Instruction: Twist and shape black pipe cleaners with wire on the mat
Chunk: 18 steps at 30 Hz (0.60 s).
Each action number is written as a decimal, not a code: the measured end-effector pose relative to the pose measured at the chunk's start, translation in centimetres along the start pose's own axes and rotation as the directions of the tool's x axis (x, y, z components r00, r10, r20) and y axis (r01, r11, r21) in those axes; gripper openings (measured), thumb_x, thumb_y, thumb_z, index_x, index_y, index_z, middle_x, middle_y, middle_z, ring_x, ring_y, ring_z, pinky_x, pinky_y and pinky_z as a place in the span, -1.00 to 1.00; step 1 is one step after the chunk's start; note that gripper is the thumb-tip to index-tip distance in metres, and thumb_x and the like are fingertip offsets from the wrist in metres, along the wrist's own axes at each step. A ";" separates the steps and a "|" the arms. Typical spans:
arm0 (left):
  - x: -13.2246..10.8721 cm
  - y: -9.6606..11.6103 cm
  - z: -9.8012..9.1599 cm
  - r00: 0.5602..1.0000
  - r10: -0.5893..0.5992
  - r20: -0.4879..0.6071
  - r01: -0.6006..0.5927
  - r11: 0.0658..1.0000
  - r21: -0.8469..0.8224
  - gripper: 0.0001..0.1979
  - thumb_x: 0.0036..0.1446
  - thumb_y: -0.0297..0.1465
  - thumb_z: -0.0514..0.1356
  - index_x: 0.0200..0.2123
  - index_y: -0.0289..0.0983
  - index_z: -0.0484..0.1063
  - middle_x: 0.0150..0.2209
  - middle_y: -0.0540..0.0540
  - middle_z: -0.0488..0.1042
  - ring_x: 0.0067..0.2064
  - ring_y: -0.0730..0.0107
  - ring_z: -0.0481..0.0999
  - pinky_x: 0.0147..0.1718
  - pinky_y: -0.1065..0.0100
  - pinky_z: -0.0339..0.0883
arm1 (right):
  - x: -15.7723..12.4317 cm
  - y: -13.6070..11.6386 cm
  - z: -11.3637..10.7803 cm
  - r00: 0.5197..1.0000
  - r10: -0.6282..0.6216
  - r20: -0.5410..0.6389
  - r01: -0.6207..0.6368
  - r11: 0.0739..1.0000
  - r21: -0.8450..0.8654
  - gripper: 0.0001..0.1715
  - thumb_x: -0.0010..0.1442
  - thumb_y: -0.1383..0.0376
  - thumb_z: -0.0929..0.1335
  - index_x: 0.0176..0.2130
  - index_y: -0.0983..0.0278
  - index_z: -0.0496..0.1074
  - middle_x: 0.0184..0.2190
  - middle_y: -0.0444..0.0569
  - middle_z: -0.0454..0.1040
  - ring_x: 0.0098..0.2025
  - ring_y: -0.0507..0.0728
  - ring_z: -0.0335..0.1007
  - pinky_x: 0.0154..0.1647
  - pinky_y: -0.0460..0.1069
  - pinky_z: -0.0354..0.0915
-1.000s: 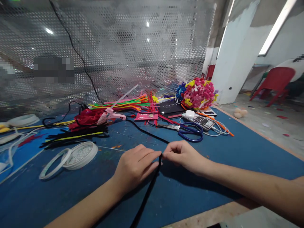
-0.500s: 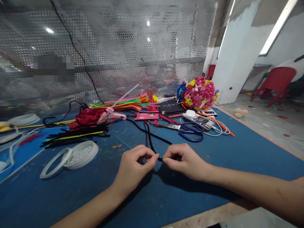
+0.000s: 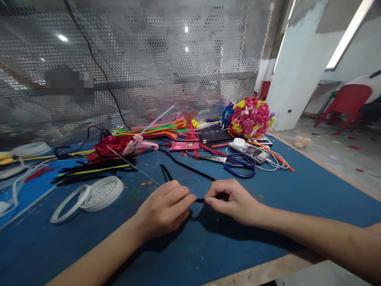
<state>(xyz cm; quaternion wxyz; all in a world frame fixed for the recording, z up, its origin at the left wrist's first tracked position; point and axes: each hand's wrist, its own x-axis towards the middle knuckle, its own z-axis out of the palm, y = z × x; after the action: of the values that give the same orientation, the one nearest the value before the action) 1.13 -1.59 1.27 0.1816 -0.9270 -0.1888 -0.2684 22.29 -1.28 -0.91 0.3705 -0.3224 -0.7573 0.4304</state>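
Between my two hands runs a short stretch of black pipe cleaner point(image 3: 200, 200), held just above the blue tabletop. My left hand point(image 3: 166, 206) is closed on it, the fingers pressed together and hiding most of its grip. A loose black end sticks up behind my left knuckles. My right hand point(image 3: 233, 200) pinches the other end between thumb and forefinger. A thin wire or thread slants from behind my left hand toward the upper left. Just beyond the hands, another black pipe cleaner point(image 3: 190, 167) lies on the table.
Blue-handled scissors point(image 3: 239, 165) lie beyond my right hand, near a phone point(image 3: 253, 151) with a white cable. A round white container of beads point(image 3: 102, 194) stands left. Behind are a pink glue gun point(image 3: 139, 143), coloured pipe cleaners point(image 3: 160, 130) and a flower ball point(image 3: 251, 117).
My left hand has turned over, its fingers now closing across the pipe cleaner. The loose black end has swung left. My right hand has barely moved.
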 end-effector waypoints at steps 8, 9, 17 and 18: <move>-0.8 -0.4 0.3 1.000 -0.001 -0.027 0.000 0.999 -0.032 -0.79 0.17 -0.52 0.08 -0.14 -0.25 0.41 -0.42 -0.05 0.42 -0.41 0.45 0.35 -0.39 0.41 0.27 | 0.0 0.0 -0.1 1.000 -0.013 0.028 0.013 1.000 -0.025 -0.84 0.08 0.34 0.31 -0.50 0.33 0.42 -0.59 -0.16 0.33 -0.52 -0.04 0.17 -0.50 -0.16 0.10; -0.8 -0.4 0.4 0.999 -0.030 -0.020 0.029 0.998 -0.059 -0.80 0.15 -0.50 0.11 -0.15 -0.25 0.43 -0.44 -0.04 0.41 -0.43 0.46 0.33 -0.40 0.41 0.26 | -0.1 0.0 -0.1 0.999 -0.024 0.027 0.024 0.999 -0.031 -0.83 0.08 0.34 0.31 -0.50 0.33 0.42 -0.59 -0.16 0.33 -0.52 -0.04 0.16 -0.50 -0.16 0.10; 0.9 0.8 0.1 0.843 -0.504 0.190 0.529 0.712 -0.462 -0.70 0.22 -0.36 0.04 -0.46 -0.27 0.49 -0.52 -0.03 0.39 -0.45 0.46 0.37 -0.45 0.47 0.24 | -0.2 -0.5 -0.5 0.983 -0.182 -0.003 0.181 0.975 -0.132 -0.83 0.11 0.37 0.29 -0.49 0.31 0.40 -0.57 -0.14 0.33 -0.51 -0.04 0.20 -0.47 -0.16 0.12; 1.1 0.9 0.1 0.790 -0.566 0.235 0.602 0.641 -0.476 -0.67 0.20 -0.34 0.04 -0.52 -0.27 0.48 -0.54 -0.02 0.40 -0.47 0.46 0.38 -0.46 0.47 0.23 | -0.2 -0.4 -0.5 0.977 -0.214 0.008 0.212 0.965 -0.153 -0.84 0.12 0.37 0.29 -0.48 0.31 0.40 -0.56 -0.14 0.33 -0.51 -0.04 0.20 -0.46 -0.16 0.12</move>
<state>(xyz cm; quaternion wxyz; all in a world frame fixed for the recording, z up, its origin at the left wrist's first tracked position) 2.45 -2.06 1.60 -0.1827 -0.8368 -0.4021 -0.3237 22.77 -1.46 -0.40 0.3919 -0.2684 -0.8168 0.3275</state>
